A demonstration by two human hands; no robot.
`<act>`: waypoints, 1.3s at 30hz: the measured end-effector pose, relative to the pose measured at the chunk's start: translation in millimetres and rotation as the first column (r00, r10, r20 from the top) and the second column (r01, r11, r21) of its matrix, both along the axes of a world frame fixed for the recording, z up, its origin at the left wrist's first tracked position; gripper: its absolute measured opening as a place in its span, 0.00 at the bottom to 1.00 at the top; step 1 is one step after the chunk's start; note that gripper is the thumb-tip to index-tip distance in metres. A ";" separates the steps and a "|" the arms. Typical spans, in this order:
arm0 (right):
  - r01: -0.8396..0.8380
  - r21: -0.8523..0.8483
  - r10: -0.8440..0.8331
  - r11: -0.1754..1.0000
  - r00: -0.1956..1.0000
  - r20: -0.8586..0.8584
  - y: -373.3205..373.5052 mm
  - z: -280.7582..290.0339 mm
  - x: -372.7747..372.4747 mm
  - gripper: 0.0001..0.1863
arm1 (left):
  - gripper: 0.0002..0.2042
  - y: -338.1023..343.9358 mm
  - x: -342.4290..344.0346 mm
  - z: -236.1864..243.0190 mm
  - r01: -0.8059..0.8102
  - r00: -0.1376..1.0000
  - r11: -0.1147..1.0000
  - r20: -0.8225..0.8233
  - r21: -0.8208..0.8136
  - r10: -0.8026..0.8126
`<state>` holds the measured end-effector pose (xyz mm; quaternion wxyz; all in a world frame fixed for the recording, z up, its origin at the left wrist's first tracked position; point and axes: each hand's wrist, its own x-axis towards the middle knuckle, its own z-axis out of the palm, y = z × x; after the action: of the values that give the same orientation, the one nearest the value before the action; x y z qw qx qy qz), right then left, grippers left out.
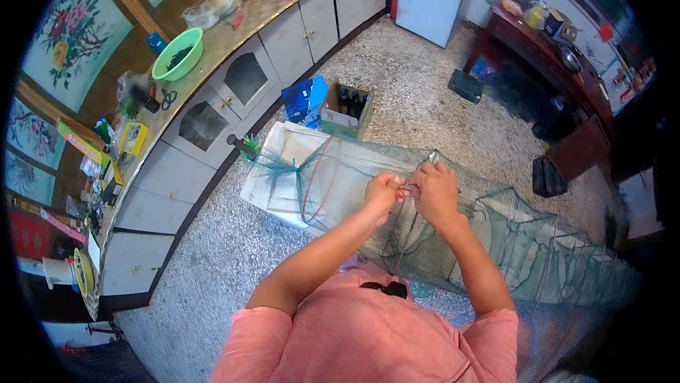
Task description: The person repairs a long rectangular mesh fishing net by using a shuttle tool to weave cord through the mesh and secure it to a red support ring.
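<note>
A long green mesh fishing net (496,241) stretches across in front of me, held out in sections by thin frames. Its gathered left end is tied with a blue cord (296,166), close to a reddish hoop (320,179). My left hand (384,193) and my right hand (434,188) meet above the mesh, fingers closed in a pinch. Between them is a small part at the top of a thin frame rod, and the fingers cover most of it. Whether it is netting, cord or rod cannot be made out.
A white box (263,188) lies under the net's left end. Behind it stand a carton of dark bottles (348,103) and a blue box (304,102). A counter with grey cabinets (283,47) curves along the left, bearing a green basin (178,56). A dark red table (549,50) stands right.
</note>
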<state>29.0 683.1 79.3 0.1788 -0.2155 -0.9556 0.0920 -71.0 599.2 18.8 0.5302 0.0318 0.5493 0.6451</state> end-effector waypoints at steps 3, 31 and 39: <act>-0.101 -0.157 0.103 0.982 0.995 0.001 13.2 -11.2 -5.1 0.04 | 0.05 -2.6 -2.3 -13.8 -0.016 0.993 0.999 0.114 0.050 0.011; 0.195 -0.413 -0.355 0.889 0.864 -0.356 128.0 52.3 81.6 0.10 | 0.04 42.2 -18.9 44.7 0.435 0.827 0.887 -0.459 0.155 -0.325; 0.247 -0.355 -0.390 0.901 0.821 -0.417 137.2 39.7 89.8 0.05 | 0.06 52.6 -18.9 50.3 0.375 0.851 0.926 -0.409 0.033 -0.330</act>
<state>118.8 820.3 119.0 0.3892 -0.3676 -0.8075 0.2476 -89.9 651.8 69.1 0.5146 0.2916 0.5930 0.5463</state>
